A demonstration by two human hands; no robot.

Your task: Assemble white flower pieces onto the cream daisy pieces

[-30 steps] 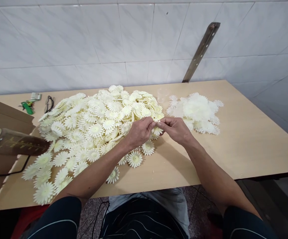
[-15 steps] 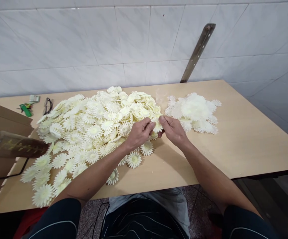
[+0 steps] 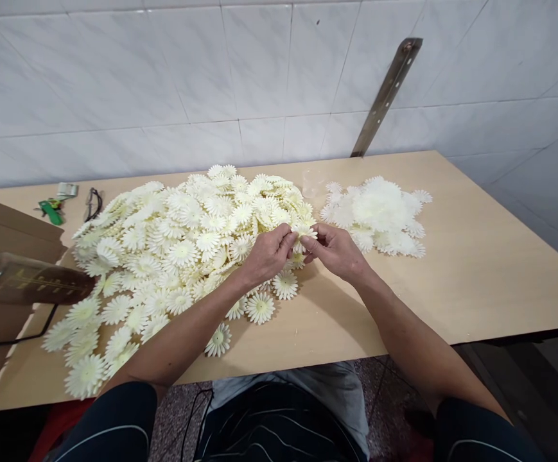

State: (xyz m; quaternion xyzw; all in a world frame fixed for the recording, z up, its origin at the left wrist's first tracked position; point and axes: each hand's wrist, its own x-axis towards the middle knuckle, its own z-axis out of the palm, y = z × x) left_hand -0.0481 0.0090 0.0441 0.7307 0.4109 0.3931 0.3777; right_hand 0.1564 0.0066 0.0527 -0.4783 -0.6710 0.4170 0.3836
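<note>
Between my two hands is a pale cream artificial flower (image 3: 302,233) with narrow petals, held over the right edge of a big flower heap. My left hand (image 3: 271,253) pinches its left side, thumb against fingers. On the other side my right hand (image 3: 335,249) grips it with the thumb on top and fingers curled beneath, partly hidden. The large heap of cream flowers (image 3: 182,224) spreads to the left and reaches the front of the table. A smaller pile of whiter flower pieces (image 3: 377,212) lies to the right, beyond my right hand.
The wooden table (image 3: 476,269) stands against a tiled wall. A metal bracket (image 3: 387,96) rises at the back. To the left are a brown bottle (image 3: 33,279), a cardboard box (image 3: 9,224), a green-handled tool (image 3: 50,212) and dark-framed glasses (image 3: 94,204).
My right thumb has shifted lower on the flower, and the flower now tilts flatter between my hands. My left hand stays nearly in place. The camera view has moved slightly.
</note>
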